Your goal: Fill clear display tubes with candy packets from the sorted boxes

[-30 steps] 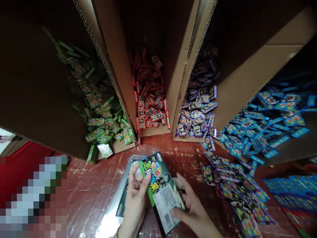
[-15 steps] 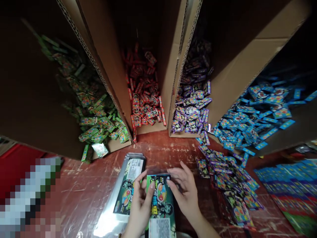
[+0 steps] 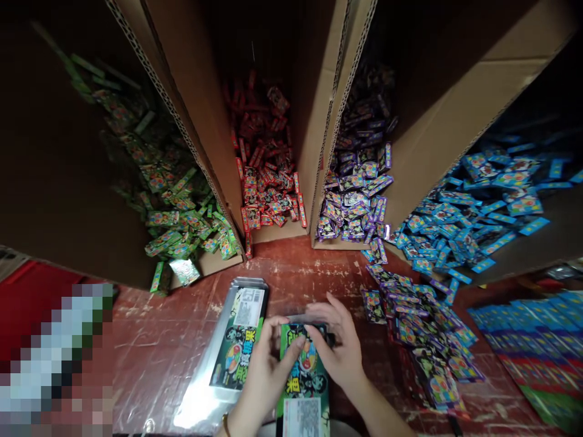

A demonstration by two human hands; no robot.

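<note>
A dark green printed candy box (image 3: 313, 385), with bright lettering and a pale label at its near end, lies between my hands. My left hand (image 3: 269, 370) wraps round its left side, thumb across the printed face. At the far right corner, my right hand (image 3: 340, 349) grips the box with its thumb on top; its index finger stretches out past the end. Fingertips under the far end are partly hidden. Left of my hands lies a similar flat candy pack (image 3: 239, 340), resting on a silver tray (image 3: 203, 394).
Tall cardboard boxes (image 3: 319, 121) stand open ahead, holding heaped green packets (image 3: 182, 224), red packets (image 3: 268, 194), purple packets (image 3: 353, 206) and blue packets (image 3: 460, 218). Purple packets (image 3: 419, 328) spill over the red tabletop (image 3: 150, 346). Rows of coloured packs (image 3: 523, 346) lie at right.
Both hands have closed in nearer each other at the box's far end. My left thumb has slid further right across its face, and the box sits slightly further right.
</note>
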